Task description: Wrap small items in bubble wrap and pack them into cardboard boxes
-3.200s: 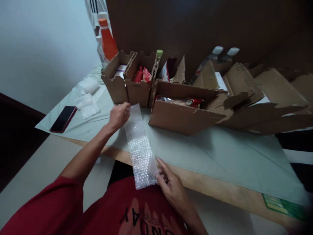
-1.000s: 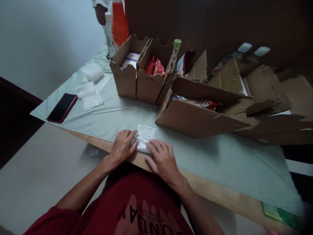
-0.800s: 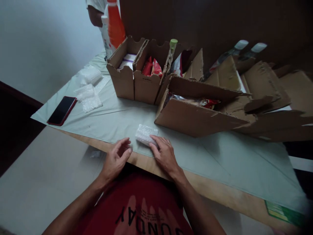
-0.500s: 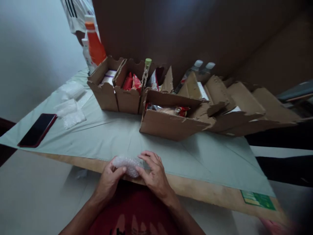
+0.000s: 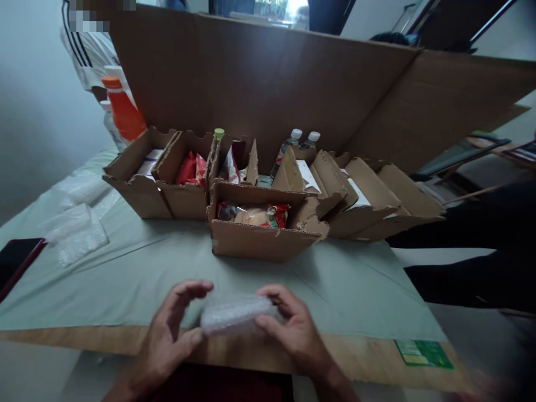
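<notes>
A roll of clear bubble wrap is held over the near edge of the cloth-covered table; whether anything is inside it I cannot tell. My right hand pinches its right end between thumb and fingers. At the left end, my left hand is spread in a wide curve, thumb beside the wrap and fingers off it. Beyond the hands stands a cardboard box with a clear-and-red snack packet in it.
Several cardboard bins line the table's back, holding packets and cartons. An orange bottle stands back left. Flat bubble wrap sheets and a phone lie left. Behind rises a cardboard panel. A person in a striped white sleeve is beyond.
My left hand has opened away from the bubble wrap, while my right keeps its end. The wrap now looks longer and straighter. The view has tilted up and shifted.
</notes>
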Available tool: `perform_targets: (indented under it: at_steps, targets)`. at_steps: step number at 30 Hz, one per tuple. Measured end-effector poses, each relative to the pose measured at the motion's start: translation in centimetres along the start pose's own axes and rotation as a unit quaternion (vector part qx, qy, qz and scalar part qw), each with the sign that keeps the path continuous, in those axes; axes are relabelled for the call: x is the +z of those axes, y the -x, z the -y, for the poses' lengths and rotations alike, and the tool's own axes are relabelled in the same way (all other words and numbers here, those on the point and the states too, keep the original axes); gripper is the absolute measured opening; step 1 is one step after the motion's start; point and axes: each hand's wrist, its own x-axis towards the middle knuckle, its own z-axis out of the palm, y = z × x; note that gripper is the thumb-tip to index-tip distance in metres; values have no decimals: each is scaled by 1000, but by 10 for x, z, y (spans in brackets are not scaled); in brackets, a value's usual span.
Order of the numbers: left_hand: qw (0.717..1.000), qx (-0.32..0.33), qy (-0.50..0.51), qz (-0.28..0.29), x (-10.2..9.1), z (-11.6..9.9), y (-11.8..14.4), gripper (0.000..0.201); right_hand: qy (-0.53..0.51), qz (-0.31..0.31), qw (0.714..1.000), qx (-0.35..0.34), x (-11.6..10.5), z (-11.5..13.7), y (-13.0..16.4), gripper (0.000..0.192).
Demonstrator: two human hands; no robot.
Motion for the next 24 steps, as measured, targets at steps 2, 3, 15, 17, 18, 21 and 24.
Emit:
perform_targets:
  at_steps: [2,3,15,17,18,21,24]
  targets:
    - [976,154,-149,-30,-6,-29,-29,65,39,-60,996,-54,-38,24,-6,25]
    - [948,220,-223,-48,-7,-43,-47,71,58,-100,990,-82,-57,38,-11,25]
    - [840,370,-397,4,14,-66,-124,25,564,140,762,-285,-142,122,-131,14]
    - [843,364,-397,6,13,-67,-124,25,622,229,709,-240,-127,115,-150,11]
    - [844,361,-396,6,13,-68,-125,24,641,263,688,-217,-118,110,-158,11]
    - [850,356,-389,6,13,-69,-128,25,671,322,646,-167,-93,90,-175,21]
    - [851,358,-385,7,14,-69,-130,26,689,341,626,-129,-79,72,-183,28]
